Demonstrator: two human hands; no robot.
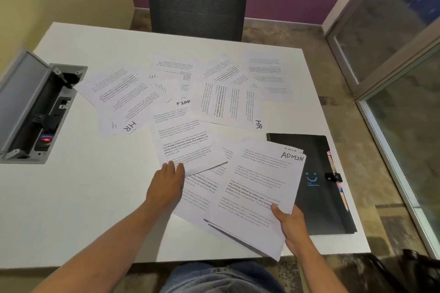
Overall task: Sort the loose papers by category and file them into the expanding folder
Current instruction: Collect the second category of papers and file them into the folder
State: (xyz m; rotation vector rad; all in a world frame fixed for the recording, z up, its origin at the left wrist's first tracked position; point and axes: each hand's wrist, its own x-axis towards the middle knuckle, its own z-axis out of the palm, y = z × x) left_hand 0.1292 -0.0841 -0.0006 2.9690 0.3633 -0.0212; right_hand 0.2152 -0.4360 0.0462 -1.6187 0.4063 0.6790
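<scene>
Right hand (291, 226) pinches the "ADMIN" sheets (257, 188); left hand (166, 183), fingers together, presses a "FINAN…" sheet (183, 140). Far sheets read "HR" (228, 104).

Grey mesh chair (197, 0) behind white table (71, 197); open power box (35, 107) at left.

Two bare forearms with no sleeves, watch, bracelet or rings showing, ending in the left hand (166, 185) and the right hand (291, 226). Short, unpainted nails on the fingers (177, 169). Faded blue denim trousers (221, 278) over the lap, seen below the near edge of the bench (71, 197), with a stitched seam across the cloth.
</scene>
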